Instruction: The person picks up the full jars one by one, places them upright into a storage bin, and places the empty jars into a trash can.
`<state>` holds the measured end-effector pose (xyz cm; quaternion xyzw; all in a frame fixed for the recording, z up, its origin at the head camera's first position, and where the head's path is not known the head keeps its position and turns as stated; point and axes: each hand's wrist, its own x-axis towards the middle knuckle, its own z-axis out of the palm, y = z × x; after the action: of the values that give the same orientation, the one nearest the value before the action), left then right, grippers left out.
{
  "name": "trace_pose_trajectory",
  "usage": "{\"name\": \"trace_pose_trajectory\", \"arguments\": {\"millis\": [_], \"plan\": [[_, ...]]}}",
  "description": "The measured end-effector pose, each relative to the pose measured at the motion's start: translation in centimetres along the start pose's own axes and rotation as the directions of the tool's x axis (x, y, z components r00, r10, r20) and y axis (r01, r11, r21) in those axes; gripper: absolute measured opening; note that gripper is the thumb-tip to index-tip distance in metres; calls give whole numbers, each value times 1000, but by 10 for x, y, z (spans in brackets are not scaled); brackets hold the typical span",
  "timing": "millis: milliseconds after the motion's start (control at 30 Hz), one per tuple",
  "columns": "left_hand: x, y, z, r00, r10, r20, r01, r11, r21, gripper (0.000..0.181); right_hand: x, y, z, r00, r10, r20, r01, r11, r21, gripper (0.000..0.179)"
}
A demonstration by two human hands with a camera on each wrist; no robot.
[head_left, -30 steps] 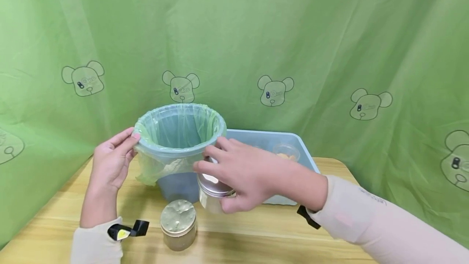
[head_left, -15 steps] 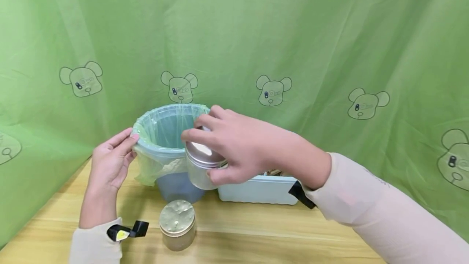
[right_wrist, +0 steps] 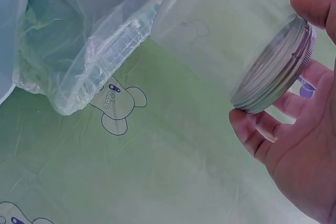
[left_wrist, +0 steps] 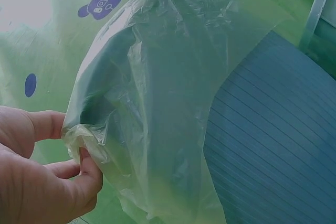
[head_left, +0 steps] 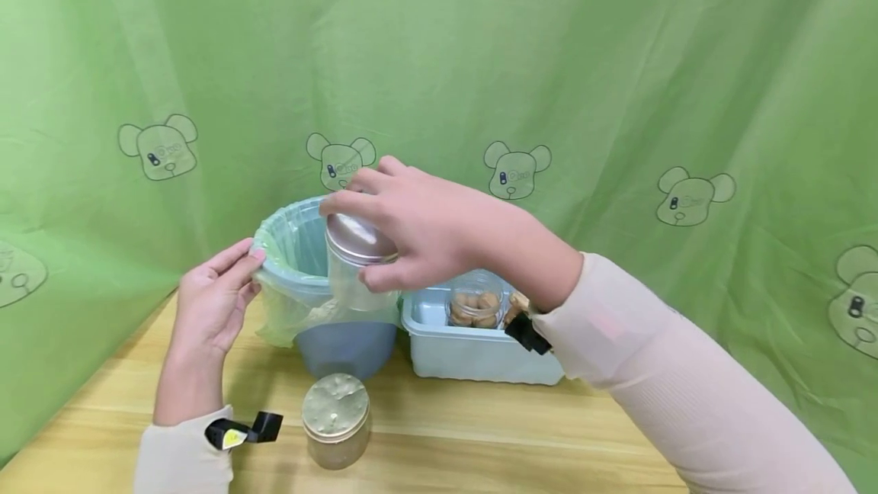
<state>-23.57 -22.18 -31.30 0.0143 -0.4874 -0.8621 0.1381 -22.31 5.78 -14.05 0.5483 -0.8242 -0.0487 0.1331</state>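
A blue trash bin [head_left: 346, 349] is lined with a thin green plastic bag [head_left: 298, 315] folded over its rim. On the bin's left side, my left hand [head_left: 213, 299] pinches the rim through the bag; the left wrist view shows bunched plastic [left_wrist: 86, 140] between thumb and fingers. My right hand [head_left: 432, 223] grips a clear jar [head_left: 351, 280] by its silver screw lid [right_wrist: 275, 72], fingers spread around the lid's edge. The jar is upright in front of the bin's right rim and looks see-through, with no contents showing. Part of the rim is hidden behind jar and hand.
A second jar [head_left: 336, 421] with a dented, dull metal-coloured top stands on the wooden table [head_left: 439, 433] before the bin. Right of the bin sits a light blue tray [head_left: 480, 360] holding a clear tub of brown nut-like pieces [head_left: 476, 307]. A green curtain [head_left: 590, 82] hangs behind.
My right hand has lifted the jar up and leftward, from low beside the bin to rim height. More of the tray's contents now show. The left hand stays at the rim.
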Motion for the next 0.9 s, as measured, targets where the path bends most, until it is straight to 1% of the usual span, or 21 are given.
{"name": "trace_pose_trajectory", "arguments": {"millis": [133,300,467,767,900], "plan": [[0,0,2,1000,-6,-4,6,1000,17,23,9,6,0,999,33,-1,-33,999,18,64],[-1,0,2,1000,-10,-4,10,1000,16,22,19,12,2,997,70,-8,-70,997,37,64],[-1,1,2,1000,-8,-5,9,1000,12,24,30,19,8,995,99,-18,-98,993,59,62],[-1,0,2,1000,-10,0,10,1000,21,25,42,34,32,987,159,-10,-158,986,55,66],[0,0,2,1000,-9,-1,9,1000,24,26,48,43,46,979,202,-3,-202,978,53,67]]}}
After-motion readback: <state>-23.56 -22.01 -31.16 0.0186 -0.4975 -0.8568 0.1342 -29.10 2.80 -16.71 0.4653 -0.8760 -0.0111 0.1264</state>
